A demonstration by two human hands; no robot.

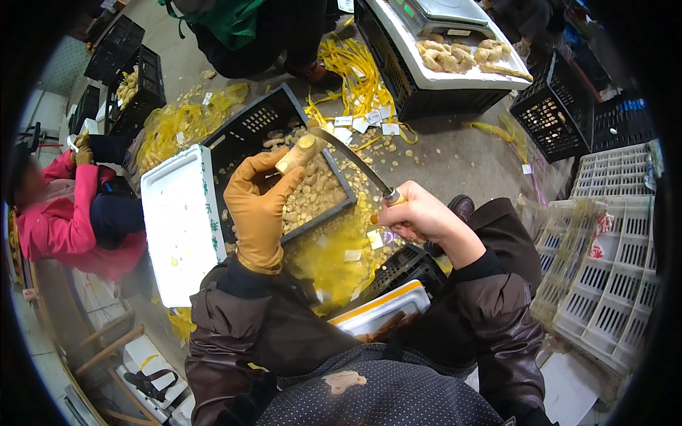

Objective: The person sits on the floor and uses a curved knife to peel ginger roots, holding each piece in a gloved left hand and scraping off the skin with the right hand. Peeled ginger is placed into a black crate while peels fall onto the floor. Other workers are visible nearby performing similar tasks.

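My left hand [261, 207], in a tan glove, holds a piece of ginger root [301, 153] that shows pale cut faces. In my bare right hand [413, 213] is the handle of a curved knife [356, 160]; the far end of its blade meets the top of the ginger. Below both hands a black plastic crate [343, 205] holds ginger pieces and many small slices. A white foam lid [178, 223] lies against the crate's left side, with a few bits on it.
Yellow mesh bags [341, 261] and ginger scraps lie on the floor, with a heap of yellow straps [357, 74] beyond. A scale [453, 13] and ginger roots [447, 56] rest on a foam box. A person in pink [85, 213] sits at left; another stands ahead. White crates [602, 287] stand right.
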